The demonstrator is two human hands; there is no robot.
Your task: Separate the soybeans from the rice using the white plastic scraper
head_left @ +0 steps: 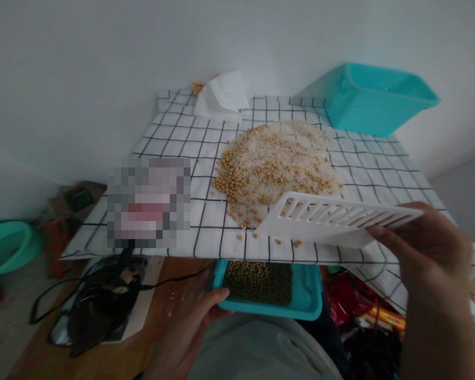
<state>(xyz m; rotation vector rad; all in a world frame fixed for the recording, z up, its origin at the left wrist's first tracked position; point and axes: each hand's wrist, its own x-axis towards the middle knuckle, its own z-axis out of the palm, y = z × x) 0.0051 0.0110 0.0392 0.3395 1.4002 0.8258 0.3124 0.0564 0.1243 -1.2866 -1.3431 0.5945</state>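
Observation:
A pile of rice mixed with yellow beans [275,163] lies on a checked tablecloth [182,137]. My right hand [423,248] grips a white slotted basket [332,216], tilted with its edge at the pile's near side. My left hand [190,332] holds the left rim of a teal tray [311,295] just under the table's front edge. The tray holds green and yellow beans [259,282].
A teal tub [372,103] stands at the table's back right and a white tissue [221,95] at the back. A blurred-out patch [148,203] covers the cloth's left. A black cable and device [98,303] lie on the floor, with a teal basin [3,245] at the far left.

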